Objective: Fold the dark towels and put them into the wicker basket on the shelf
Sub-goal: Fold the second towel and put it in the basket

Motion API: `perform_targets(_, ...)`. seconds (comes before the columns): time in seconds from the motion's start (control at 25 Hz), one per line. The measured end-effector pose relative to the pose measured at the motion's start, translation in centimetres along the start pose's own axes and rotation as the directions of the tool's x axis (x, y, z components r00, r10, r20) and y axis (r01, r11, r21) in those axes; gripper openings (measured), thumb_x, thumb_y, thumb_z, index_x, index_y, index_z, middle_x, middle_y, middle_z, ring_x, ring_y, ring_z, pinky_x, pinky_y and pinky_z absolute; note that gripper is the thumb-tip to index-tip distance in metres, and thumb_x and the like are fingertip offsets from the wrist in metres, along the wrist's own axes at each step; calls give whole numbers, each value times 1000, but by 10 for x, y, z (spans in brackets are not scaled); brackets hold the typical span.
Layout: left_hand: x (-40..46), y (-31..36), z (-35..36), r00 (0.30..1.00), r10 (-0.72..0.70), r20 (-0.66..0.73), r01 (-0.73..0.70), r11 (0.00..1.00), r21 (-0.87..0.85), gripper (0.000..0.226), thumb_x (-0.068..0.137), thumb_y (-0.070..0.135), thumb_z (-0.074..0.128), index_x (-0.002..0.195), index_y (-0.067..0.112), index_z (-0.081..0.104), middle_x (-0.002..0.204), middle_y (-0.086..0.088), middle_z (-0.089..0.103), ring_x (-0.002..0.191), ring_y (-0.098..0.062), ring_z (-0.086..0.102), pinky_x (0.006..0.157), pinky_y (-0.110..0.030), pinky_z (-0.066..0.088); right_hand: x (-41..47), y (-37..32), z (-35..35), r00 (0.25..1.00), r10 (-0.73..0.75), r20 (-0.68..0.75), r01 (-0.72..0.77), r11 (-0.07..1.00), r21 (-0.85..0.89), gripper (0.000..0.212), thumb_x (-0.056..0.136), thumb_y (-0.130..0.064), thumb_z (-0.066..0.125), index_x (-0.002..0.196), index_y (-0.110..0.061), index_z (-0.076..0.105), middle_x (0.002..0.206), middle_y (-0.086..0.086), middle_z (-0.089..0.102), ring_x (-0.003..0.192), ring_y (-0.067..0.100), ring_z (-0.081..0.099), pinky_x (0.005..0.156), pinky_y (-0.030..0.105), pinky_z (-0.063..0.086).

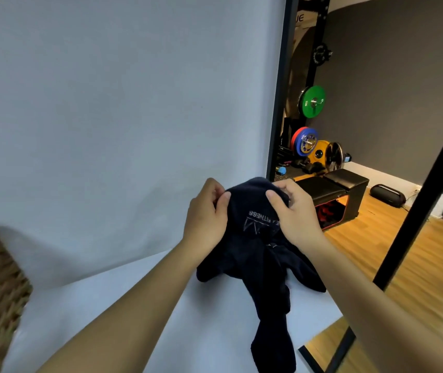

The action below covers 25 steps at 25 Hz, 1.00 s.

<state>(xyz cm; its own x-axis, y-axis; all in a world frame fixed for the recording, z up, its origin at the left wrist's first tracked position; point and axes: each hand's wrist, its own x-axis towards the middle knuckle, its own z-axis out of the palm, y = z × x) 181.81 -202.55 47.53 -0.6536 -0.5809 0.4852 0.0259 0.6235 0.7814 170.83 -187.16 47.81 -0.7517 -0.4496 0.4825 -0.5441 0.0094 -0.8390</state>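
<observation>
While both hands grip it, dark towel (252,238) over white shelf (123,300).

left grip (206,211): arm extended, fingers curled, pinching | right grip (293,212): arm extended, fingers curled, pinching

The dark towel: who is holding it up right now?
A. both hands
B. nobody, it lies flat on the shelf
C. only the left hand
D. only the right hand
A: the left hand and the right hand each pinch the top edge of the dark towel, lifting it while its lower part hangs crumpled over the white shelf.
</observation>
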Motion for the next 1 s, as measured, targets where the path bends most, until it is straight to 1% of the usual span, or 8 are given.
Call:
perform_targets(0.16, 22, 20, -31, 998, -1, -60, -1, 999, -40, 14, 103, 26, 51, 90, 21, 49, 70, 8, 55, 56, -4, 46, 54, -16, 37, 7, -12, 16, 984, 88, 153, -111, 983, 148, 14, 98, -15, 62, 112, -15, 58, 101, 1, 70, 87, 10, 71, 77, 28, 57)
perform_targets(0.36, 33, 29, -68, 993, -22, -115, 2, 986, -169, 15, 103, 24, 52, 88, 22, 48, 76, -21, 62, 55, -16, 48, 54, -39, 44, -6, 5, 36, 960, 143, 241, -34, 913, -407, 65, 84, -47, 76, 138, -32, 44, 126, -13, 44, 118, 11, 37, 101, 34, 39)
perform_targets(0.48, 29, 29, -83, 993, -42, -111, 20, 982, -188, 13, 103, 23, 52, 92, 18, 49, 80, -25, 63, 58, -20, 49, 55, -33, 44, -2, 12, 53, 960, 141, 242, 3, 858, -514, 44, 89, -47, 70, 127, -31, 53, 122, -7, 53, 117, 21, 43, 103, 45, 39)
perform_targets(0.56, 26, 28, -93, 991, -45, -123, 20, 981, -193, 13, 104, 22, 51, 94, 15, 49, 71, -19, 60, 51, -11, 45, 49, -21, 39, 3, 11, 60, 976, 128, 177, -35, 891, -453, 13, 95, -39, 63, 100, -27, 61, 98, -3, 65, 98, 25, 59, 85, 43, 49)
perform_targets(0.68, 28, 21, -112, 979, -81, -188, 40, 977, -211, 13, 104, 22, 52, 94, 14, 50, 64, -8, 57, 48, -7, 42, 48, -18, 36, 18, -8, 59, 991, 133, 10, -129, 973, -191, 24, 98, -26, 63, 78, -13, 63, 68, 0, 62, 65, 15, 56, 59, 31, 40)
perform_targets(0.84, 31, 8, -128, 956, -154, -249, 73, 949, -307, 11, 102, 29, 55, 92, 25, 54, 87, -21, 69, 70, -22, 58, 78, -48, 55, 35, -58, 67, 995, 99, -33, -96, 992, 77, 23, 98, -23, 65, 82, -7, 68, 76, 13, 67, 73, 16, 59, 66, 35, 47)
perform_targets(0.92, 26, 12, -127, 961, -181, -210, 101, 933, -345, 5, 101, 31, 57, 102, 26, 59, 90, -9, 73, 76, -13, 65, 83, -44, 55, 40, -81, 74, 991, 133, -31, -123, 967, 222, 22, 96, -20, 66, 75, -14, 68, 74, 8, 67, 74, 19, 63, 67, 36, 50)
perform_targets(1.0, 20, 16, -122, 982, -168, -86, 121, 909, -399, 28, 96, 40, 64, 121, 29, 59, 107, 9, 73, 95, -2, 68, 92, -31, 54, 44, -100, 80, 987, 157, 20, -155, 941, 301, 19, 95, -15, 65, 77, -14, 69, 77, 11, 70, 76, 25, 67, 69, 40, 53)
